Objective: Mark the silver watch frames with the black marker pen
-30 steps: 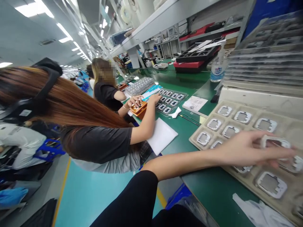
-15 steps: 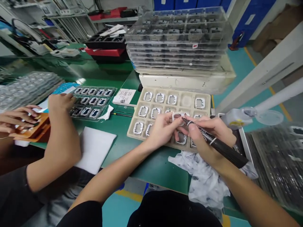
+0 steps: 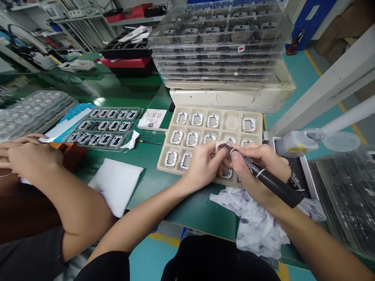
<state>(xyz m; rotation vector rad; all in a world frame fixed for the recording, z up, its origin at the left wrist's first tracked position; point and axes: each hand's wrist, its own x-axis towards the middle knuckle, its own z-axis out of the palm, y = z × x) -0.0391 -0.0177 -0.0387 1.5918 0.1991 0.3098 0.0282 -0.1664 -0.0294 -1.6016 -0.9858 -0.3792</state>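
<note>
My left hand [image 3: 206, 162] pinches a small silver-white metal frame [image 3: 219, 145], partly hidden by the fingers. In my right hand [image 3: 258, 162] is a black marker pen [image 3: 274, 183], its tip against or very near the frame; contact is hard to make out. Both hands are over a beige compartment tray [image 3: 160, 164], where similar frames [image 3: 176, 137] lie in most of the visible pockets. One pocket in the top row holds no frame. My hands cover part of the lower rows.
Crumpled stained cloth [image 3: 258, 226] lies at the front edge, near a bottle [image 3: 299, 142]. Clear trays [image 3: 216, 50] are stacked behind. A co-worker's hands [image 3: 32, 156] work at left by an orange block [image 3: 72, 154], beside another filled tray [image 3: 102, 127] and white foam sheet [image 3: 117, 183].
My hands keep hold of the frame and pen, with the frame tilted slightly differently. The co-worker's reaching arm has drawn back left from the clear tray to the orange block.
</note>
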